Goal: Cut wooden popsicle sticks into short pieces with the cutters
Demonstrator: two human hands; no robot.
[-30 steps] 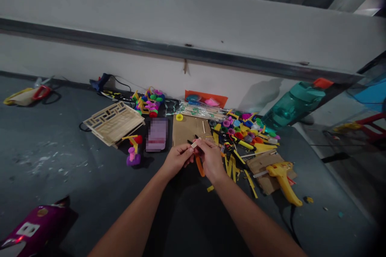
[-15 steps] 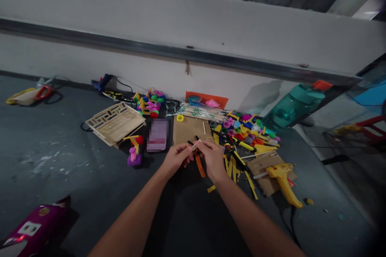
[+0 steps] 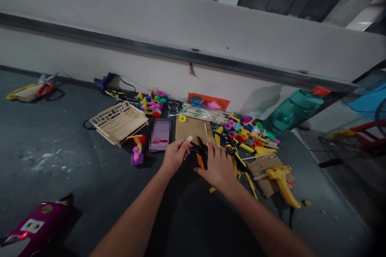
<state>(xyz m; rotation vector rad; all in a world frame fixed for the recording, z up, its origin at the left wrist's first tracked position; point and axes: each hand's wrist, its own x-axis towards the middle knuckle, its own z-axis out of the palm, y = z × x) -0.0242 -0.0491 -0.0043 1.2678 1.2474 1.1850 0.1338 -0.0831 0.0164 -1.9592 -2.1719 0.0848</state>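
On the dark grey table [image 3: 99, 186] by the flat brown cardboard [image 3: 193, 127], the left hand [image 3: 175, 155] is pinching thin pale wooden sticks [image 3: 189, 138]; the open right hand [image 3: 220, 166] isn't yet holding the orange-handled black pliers [image 3: 200, 161].

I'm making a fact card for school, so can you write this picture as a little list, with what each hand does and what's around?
Left hand: pinching short wooden sticks
Right hand: open, fingers spread, beside orange-handled pliers; can't tell if they touch
Beyond the hands: flat brown cardboard
To the left: pale wooden piece with cut-out slots
To the right: yellow glue gun; teal bottle with an orange-red top
Tabletop: dark grey
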